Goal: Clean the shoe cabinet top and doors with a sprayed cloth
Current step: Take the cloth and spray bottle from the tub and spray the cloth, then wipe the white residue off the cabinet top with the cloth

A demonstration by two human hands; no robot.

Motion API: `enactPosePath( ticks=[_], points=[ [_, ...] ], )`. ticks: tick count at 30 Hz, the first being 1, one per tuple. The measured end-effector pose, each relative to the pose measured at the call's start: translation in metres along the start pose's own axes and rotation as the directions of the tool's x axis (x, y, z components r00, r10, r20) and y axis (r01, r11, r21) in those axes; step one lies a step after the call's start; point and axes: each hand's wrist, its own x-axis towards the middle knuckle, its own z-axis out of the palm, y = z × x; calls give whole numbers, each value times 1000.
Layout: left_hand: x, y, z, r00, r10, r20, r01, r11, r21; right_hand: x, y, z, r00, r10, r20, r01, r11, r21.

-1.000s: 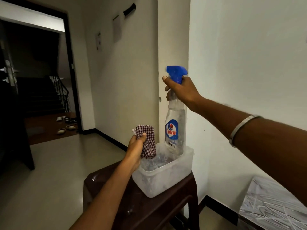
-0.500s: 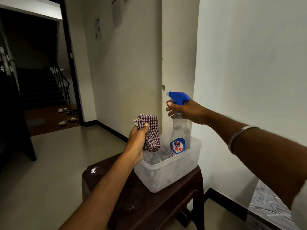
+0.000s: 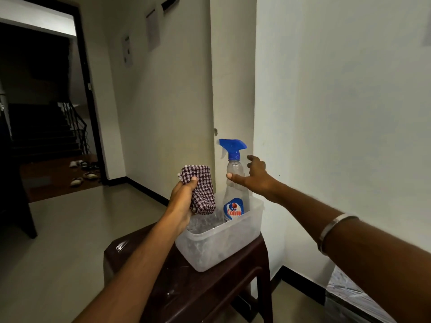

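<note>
One Colin spray bottle (image 3: 235,197) stands upright in the one clear plastic tub (image 3: 224,245); right hand (image 3: 254,177) open just beside its neck. Left hand (image 3: 184,201) grips one checked cloth (image 3: 200,190) left of the bottle.

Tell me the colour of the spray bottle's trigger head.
Blue trigger head, clearest in the head view.

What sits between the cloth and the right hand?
In the head view, the spray bottle stands in the tub, between the cloth gripped by the left hand and the open right hand.
</note>
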Motion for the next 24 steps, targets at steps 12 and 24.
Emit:
enactPosePath(
  ticks=[12,24],
  points=[
    [-62,8,80,978,-11,210,26,997,-69,-81,-6,-37,988,-19,152,-44,914,404],
    [-124,-37,188,895,-151,420,150,988,36,-159,36,-131,988,157,-9,-122,804,583]
  ],
)
